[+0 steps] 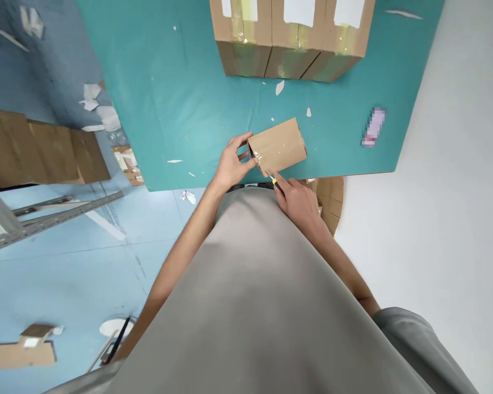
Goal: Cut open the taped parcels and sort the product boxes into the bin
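A small brown cardboard box [280, 145] lies tilted near the front edge of the teal table. My left hand [231, 163] grips its left end, thumb on the near side and fingers on the far side; a dark gap shows at that end. In my right hand [296, 198] is a small yellow-and-black tool [277, 185], held in closed fingers. Its thin metal tip points at the box's near left corner. Whether the tip touches the cardboard is too small to tell. Shiny bits of tape show on the box near my left thumb.
Three taped cartons [287, 60] stand side by side at the table's back. A blurred pink item [373, 127] lies at the right on the teal table [181, 109]. White scraps are scattered about. Larger boxes [45, 148] and a metal frame [53, 221] are at the left.
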Available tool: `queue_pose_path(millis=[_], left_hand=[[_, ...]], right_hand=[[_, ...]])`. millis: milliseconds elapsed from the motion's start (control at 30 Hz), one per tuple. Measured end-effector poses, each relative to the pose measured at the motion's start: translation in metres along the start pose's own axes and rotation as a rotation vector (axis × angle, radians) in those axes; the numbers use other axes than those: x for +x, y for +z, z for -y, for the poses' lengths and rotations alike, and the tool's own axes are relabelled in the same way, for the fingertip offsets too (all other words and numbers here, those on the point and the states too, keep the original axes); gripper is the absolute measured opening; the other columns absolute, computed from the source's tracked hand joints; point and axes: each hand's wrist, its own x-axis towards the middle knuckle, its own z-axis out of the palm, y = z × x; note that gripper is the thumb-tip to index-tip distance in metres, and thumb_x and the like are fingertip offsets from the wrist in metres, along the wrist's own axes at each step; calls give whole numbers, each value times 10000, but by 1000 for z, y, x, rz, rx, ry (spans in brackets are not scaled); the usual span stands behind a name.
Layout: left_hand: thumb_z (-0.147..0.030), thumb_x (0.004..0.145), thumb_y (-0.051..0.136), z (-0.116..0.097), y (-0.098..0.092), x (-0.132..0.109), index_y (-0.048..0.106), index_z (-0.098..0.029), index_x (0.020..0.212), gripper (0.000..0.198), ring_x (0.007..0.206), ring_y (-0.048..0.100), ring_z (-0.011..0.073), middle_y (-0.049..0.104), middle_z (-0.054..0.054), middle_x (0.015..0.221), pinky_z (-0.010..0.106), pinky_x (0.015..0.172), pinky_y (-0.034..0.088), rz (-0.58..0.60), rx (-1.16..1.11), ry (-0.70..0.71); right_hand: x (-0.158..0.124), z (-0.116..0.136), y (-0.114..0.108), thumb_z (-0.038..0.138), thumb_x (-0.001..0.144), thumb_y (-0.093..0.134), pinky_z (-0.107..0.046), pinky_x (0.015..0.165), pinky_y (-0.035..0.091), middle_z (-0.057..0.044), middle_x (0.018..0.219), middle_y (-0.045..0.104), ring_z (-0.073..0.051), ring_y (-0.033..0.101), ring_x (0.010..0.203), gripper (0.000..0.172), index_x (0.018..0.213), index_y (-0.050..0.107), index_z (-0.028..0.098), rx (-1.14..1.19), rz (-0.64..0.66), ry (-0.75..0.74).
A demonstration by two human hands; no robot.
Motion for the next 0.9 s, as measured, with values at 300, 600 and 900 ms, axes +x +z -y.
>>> queue_pose_path(millis=[300,600,900], left_hand=[[-729,878,910,-6,1,8,759,-240,1433,755,1437,703,382,741,164,1519,535,1124,676,-96,-2,-7],[-702,853,942,-8,3,11,767,-215,1384,741,1395,732,375,790,147,1438,524,1152,660,-120,-22,10],[-654,879,941,3,8,13,762,-224,1407,704,1450,702,395,778,162,1429,583,1198,625,-149,-42,24]], right_hand=[[35,-15,13,257,1160,415,-426,1003,567,-159,1413,794,-333,761,1173,607,1752,546,235,190,-117,-177],[40,-2,5,208,1143,455,-443,1056,583,-162,1442,805,-335,775,1225,534,1646,633,188,198,-105,-170],[32,14,7,210,1156,433,-466,1024,585,-205,1394,797,-351,782,1177,493,1603,631,145,146,-98,-79]])
